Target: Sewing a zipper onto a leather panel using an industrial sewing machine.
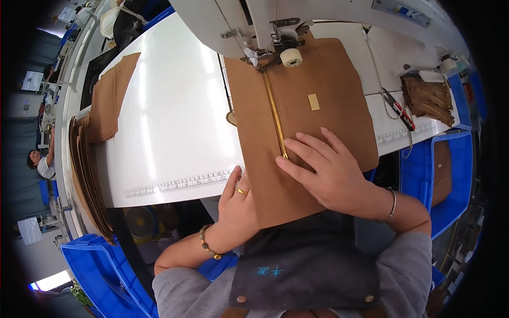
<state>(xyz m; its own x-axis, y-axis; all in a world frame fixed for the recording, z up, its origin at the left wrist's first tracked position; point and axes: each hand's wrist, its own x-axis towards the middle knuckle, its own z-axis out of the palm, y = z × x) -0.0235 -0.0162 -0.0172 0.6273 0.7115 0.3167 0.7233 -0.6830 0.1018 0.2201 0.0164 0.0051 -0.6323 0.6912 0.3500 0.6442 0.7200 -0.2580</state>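
1. Head view, the only one. A brown leather panel (pixel 297 132) lies flat on the white sewing table (pixel 175 127), its far end tucked under the machine head (pixel 254 26). A gold zipper (pixel 275 114) runs lengthwise down the panel, straight out from the presser foot (pixel 265 57), so the seam line stays in line with the feed.
2. Right hand (pixel 331 172): palm down on the panel, fingers slightly spread and pressed flat, fingertips touching the near end of the zipper. Looks like it keeps the piece flat and steers it.
3. Left hand (pixel 236 199): at the panel's left edge near the table's front edge. Thumb side shows on top; the other fingers are hidden under the leather, so I cannot tell their state. Probably supports the overhanging part.
4. The panel's near end hangs off the table toward the person's dark apron (pixel 302 265).
5. A small tan tape patch (pixel 314 102) sits right of the zipper.
6. Spare leather pieces (pixel 108 98) are stacked on the far left of the table, more on edge beside it. Within reach, clear of the work.
7. Snips (pixel 397 108) lie on the right side of the table, with a small pile of brown cut pieces (pixel 429 98) beyond.
8. Blue bins (pixel 450 175) stand right and lower left, below table level.
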